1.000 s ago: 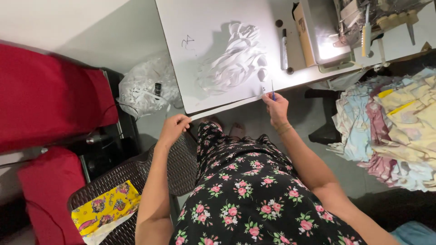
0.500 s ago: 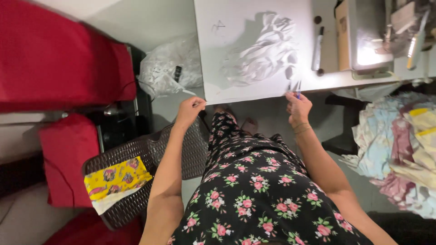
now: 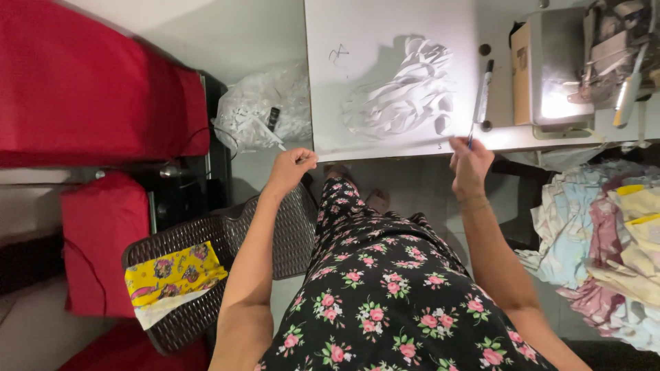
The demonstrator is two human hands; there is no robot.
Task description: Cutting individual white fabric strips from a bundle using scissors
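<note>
My left hand (image 3: 291, 169) is closed at the near edge of a white table (image 3: 385, 34), pinching a thin white strip that runs across that edge. My right hand (image 3: 469, 162) is closed on a small blue-tipped tool (image 3: 470, 141), held just below the same edge. A heap of white fabric strips (image 3: 402, 99) lies on the table between the two hands, further back. A black marker (image 3: 483, 97) rests to the right of the heap. My lap in a black floral dress (image 3: 392, 288) fills the lower middle.
A sewing machine (image 3: 560, 69) stands at the table's right end. A pile of pastel cloths (image 3: 612, 247) sits at right. At left are a brown woven basket (image 3: 206, 275) with yellow printed cloth (image 3: 172, 275), red bags (image 3: 96, 89), and a plastic bag of white scraps (image 3: 258, 110).
The view has shifted left, so the table and both hands sit further right in frame. Both hands have stayed at the table's near edge, still closed.
</note>
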